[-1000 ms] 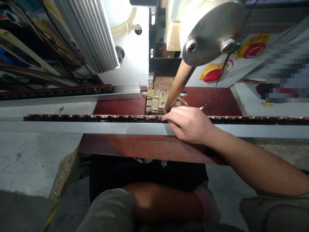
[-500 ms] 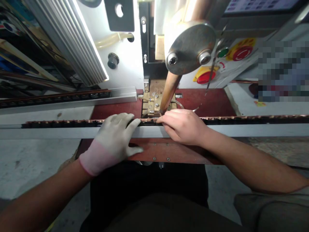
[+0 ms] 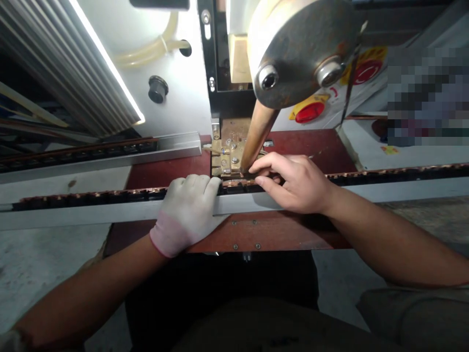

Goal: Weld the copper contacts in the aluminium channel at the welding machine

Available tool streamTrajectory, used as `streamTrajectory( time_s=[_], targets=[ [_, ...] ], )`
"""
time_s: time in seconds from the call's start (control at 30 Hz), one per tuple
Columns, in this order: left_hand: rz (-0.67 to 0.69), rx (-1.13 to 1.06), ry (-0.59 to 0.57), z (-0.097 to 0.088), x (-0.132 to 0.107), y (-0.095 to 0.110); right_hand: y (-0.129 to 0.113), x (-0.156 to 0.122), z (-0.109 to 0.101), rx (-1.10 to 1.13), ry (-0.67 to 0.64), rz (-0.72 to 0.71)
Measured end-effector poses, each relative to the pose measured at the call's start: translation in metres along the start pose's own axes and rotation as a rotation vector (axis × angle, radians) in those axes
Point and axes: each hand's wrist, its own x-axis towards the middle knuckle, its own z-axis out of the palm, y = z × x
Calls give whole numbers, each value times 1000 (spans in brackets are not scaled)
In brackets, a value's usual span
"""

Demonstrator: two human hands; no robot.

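A long light-metal rail (image 3: 120,213) runs across the view, carrying a dark strip topped with copper pieces (image 3: 120,193). My left hand (image 3: 192,203), in a white glove with a pink cuff, is closed over the rail and strip, fingers bent over the far side and thumb on the near side. Bare, my right hand (image 3: 298,183) has its fingers curled and thumb near the index tip, just above the strip; whatever lies between them is too small to make out. A slanted copper-coloured rod (image 3: 258,134) ends right beside those fingertips, in front of a brass block (image 3: 231,152).
Above hangs a round metal machine head (image 3: 306,58) with two bolts. A red knob (image 3: 309,112) and a red emergency button (image 3: 366,72) sit on the right panel. A second rail (image 3: 179,144) lies behind at left. The red-brown base (image 3: 271,232) lies under the rail.
My left hand has drawn its fingers in and closed over the rail, nearer the rod. My right hand has moved slightly right and its fingers have curled. The view has shifted closer to the machine.
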Motion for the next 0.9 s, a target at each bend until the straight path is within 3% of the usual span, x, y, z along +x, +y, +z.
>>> streamTrajectory(
  time_s=[0.33,0.57,0.67,0.8,0.9],
  targets=[
    [7,50,33,1,-4,5,-5,0,4,-149,-77,-22],
    [19,52,37,-1,-4,6,-9,0,8,-141,1,-151],
    [-13,-64,36,-4,-4,5,-12,1,12,-150,11,-214],
    [2,-314,118,-6,-4,2,-17,4,18,-158,-2,-293],
    [36,-348,138,-5,-4,1,-20,5,21,-142,5,-349]
  ],
)
